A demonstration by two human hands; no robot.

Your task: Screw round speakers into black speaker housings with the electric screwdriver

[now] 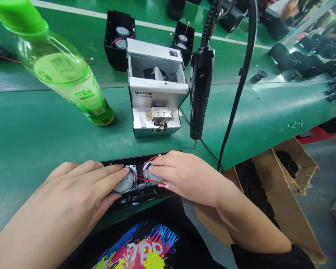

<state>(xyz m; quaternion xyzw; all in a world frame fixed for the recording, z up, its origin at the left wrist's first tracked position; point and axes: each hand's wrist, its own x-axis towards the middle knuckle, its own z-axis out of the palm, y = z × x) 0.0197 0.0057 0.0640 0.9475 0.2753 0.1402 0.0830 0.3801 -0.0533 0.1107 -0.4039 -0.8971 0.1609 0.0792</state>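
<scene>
A long black plastic housing (141, 198) lies on the green bench along its near edge. Two round grey speakers sit in it, a left one (126, 184) and a right one (151, 175), with red wires and small white connectors. My left hand (84, 186) covers the housing's left part, fingers closed on the left speaker's frame. On the right speaker rest the fingertips of my right hand (182, 173), drawn together around its edge and the housing; a red wire end comes out beneath them.
Beyond the housing stands a silver screw feeder (159, 91); a black electric screwdriver (201, 93) hangs right of it. A green bottle (72, 82) stands at left. Open cartons (291, 201) with black parts sit at lower right. More black housings (112, 48) lie behind.
</scene>
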